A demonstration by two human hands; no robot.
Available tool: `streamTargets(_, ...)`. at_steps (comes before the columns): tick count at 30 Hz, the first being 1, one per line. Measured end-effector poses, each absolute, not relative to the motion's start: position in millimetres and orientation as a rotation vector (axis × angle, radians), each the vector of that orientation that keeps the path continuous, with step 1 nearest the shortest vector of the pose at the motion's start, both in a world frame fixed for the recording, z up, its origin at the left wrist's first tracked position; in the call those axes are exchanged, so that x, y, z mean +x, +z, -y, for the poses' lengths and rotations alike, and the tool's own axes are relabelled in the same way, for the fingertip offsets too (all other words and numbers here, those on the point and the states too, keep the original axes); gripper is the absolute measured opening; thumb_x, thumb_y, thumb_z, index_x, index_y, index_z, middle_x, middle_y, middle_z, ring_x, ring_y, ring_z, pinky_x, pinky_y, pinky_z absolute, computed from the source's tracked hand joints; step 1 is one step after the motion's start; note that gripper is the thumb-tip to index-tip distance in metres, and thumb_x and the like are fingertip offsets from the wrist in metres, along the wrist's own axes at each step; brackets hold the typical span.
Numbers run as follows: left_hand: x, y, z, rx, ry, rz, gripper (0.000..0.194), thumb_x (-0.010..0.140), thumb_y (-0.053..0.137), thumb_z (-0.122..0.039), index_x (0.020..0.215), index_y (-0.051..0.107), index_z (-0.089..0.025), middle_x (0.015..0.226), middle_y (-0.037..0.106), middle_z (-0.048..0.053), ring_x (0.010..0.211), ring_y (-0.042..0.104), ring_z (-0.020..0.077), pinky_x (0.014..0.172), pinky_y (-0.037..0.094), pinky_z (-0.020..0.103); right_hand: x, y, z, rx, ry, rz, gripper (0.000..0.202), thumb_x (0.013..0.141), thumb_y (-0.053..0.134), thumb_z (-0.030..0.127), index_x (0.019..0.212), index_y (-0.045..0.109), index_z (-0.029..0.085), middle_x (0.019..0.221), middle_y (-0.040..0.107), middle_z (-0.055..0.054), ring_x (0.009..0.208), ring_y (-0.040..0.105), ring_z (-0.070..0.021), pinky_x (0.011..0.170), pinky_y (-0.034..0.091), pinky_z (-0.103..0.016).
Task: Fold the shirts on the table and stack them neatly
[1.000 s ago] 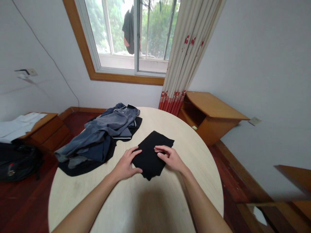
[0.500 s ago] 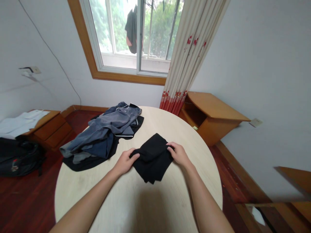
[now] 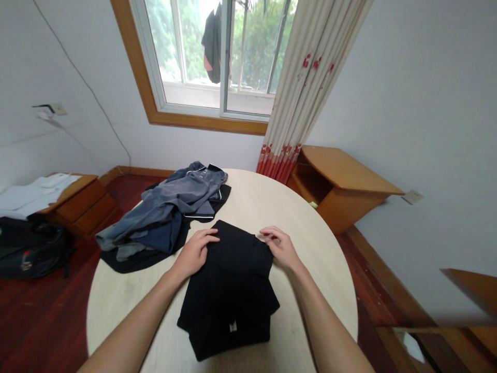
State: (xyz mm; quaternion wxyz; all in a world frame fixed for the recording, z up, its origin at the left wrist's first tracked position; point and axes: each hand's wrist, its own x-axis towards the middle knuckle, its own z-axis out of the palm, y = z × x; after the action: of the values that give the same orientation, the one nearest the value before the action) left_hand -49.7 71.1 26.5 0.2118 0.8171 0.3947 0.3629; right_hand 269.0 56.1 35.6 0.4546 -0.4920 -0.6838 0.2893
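A black T-shirt (image 3: 236,280), partly folded, lies spread on the round table in front of me, with a small pale label at its near end. My left hand (image 3: 195,252) rests on its upper left edge, fingers stretched over the cloth and not closed on it. Beside the upper right corner is my right hand (image 3: 282,248), its fingers loosely bent and apart, the fingertips close to the fabric. Whether those fingertips touch the cloth is hard to see.
Grey and dark blue clothes, among them a grey polo shirt (image 3: 180,194), lie heaped on the table's (image 3: 306,228) far left. Beyond stand a wooden cabinet (image 3: 349,171) and a curtain (image 3: 306,93). A black backpack (image 3: 31,248) sits left, near a drawer unit (image 3: 87,207).
The black T-shirt was bunched between both hands; now it lies opened out toward me. Both hands have let go of their grip, and the left has shifted slightly left.
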Motion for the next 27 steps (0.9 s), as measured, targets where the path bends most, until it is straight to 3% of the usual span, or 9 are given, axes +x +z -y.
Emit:
streamTargets(4,-55.0,25.5,-71.1,2.407,0.71,-0.92,0.058,0.074,0.04,0.004,0.116,0.069,-0.024,0.134,0.065,0.006,0.127,0.057,0.0213,0.112,0.043,0.047,262.2,49.5,-45.6,-1.11,1.079,1.939,0.061,0.079,0.074,0.044,0.134,0.059,0.022,0.119,0.064,-0.009,0.078,0.059,-0.0154,0.068,0.048,-0.029)
streamTargets(6,-56.9,25.9,-70.7,2.409,0.623,-0.856,0.054,0.079,0.044,0.001,0.122,0.067,-0.024,0.14,0.061,0.007,0.132,0.053,0.0222,0.115,0.04,0.048,253.1,51.9,-42.3,-1.143,1.116,2.009,0.072,0.072,0.082,0.045,0.137,0.058,0.023,0.115,0.063,-0.008,0.069,0.054,-0.0124,0.062,0.045,-0.027)
streamTargets(9,-57.1,28.8,-68.9,2.376,0.566,-0.824,0.041,0.086,0.057,-0.013,0.124,0.066,-0.024,0.142,0.059,0.008,0.135,0.051,0.0246,0.117,0.036,0.05,236.5,53.6,-38.3,-1.171,1.062,2.043,0.041,0.076,0.078,0.041,0.112,0.071,0.021,0.093,0.067,-0.003,0.067,0.052,-0.0129,0.062,0.043,-0.027)
streamTargets(11,-55.4,31.6,-67.8,2.347,0.574,-0.854,0.033,0.089,0.061,-0.023,0.121,0.068,-0.024,0.141,0.06,0.009,0.133,0.052,0.0259,0.116,0.037,0.05,229.7,53.9,-37.3,-1.135,1.064,1.98,0.023,0.081,0.073,0.041,0.091,0.072,0.02,0.082,0.066,-0.002,0.069,0.055,-0.0143,0.065,0.044,-0.027)
streamTargets(13,-53.2,34.3,-67.2,2.312,0.618,-0.913,0.031,0.092,0.059,-0.032,0.121,0.068,-0.024,0.142,0.059,0.01,0.132,0.054,0.0263,0.114,0.04,0.049,231.9,51.9,-40.2,-1.116,1.104,1.757,0.027,0.081,0.073,0.046,0.084,0.068,0.019,0.074,0.064,-0.001,0.066,0.057,-0.0147,0.062,0.045,-0.027)
streamTargets(17,-49.8,37.1,-67.1,2.231,0.784,-1.066,0.04,0.099,0.047,-0.042,0.131,0.062,-0.023,0.146,0.055,0.011,0.135,0.051,0.0263,0.115,0.038,0.048,265.0,36.7,-60.5,-1.157,1.069,0.956,0.04,0.078,0.071,0.058,0.089,0.058,0.022,0.069,0.061,0.001,0.056,0.059,-0.0147,0.052,0.049,-0.026)
streamTargets(20,-47.2,36.4,-65.5,2.224,0.833,-1.11,0.045,0.097,0.051,-0.044,0.135,0.058,-0.022,0.147,0.053,0.013,0.136,0.048,0.0275,0.116,0.037,0.049,295.9,20.6,-77.8,-1.172,0.903,0.65,0.041,0.075,0.068,0.06,0.089,0.055,0.023,0.076,0.064,-0.002,0.07,0.068,-0.0196,0.06,0.056,-0.03)
streamTargets(23,-42.5,34.8,-60.9,2.296,0.742,-1.077,0.044,0.088,0.065,-0.046,0.126,0.065,-0.024,0.141,0.057,0.013,0.13,0.053,0.0297,0.112,0.04,0.049,308.6,11.4,-83.1,-1.251,0.737,0.73,0.047,0.077,0.065,0.058,0.105,0.059,0.021,0.095,0.07,-0.007,0.094,0.07,-0.0244,0.077,0.058,-0.036)
streamTargets(27,-34.5,33.7,-52.1,2.422,0.529,-1.102,0.062,0.07,0.084,-0.047,0.125,0.066,-0.027,0.139,0.058,0.012,0.129,0.052,0.0336,0.11,0.039,0.052,295.4,14.3,-72.8,-1.356,0.551,1.209,0.058,0.081,0.068,0.054,0.128,0.059,0.02,0.136,0.06,-0.014,0.125,0.057,-0.0282,0.107,0.044,-0.048)
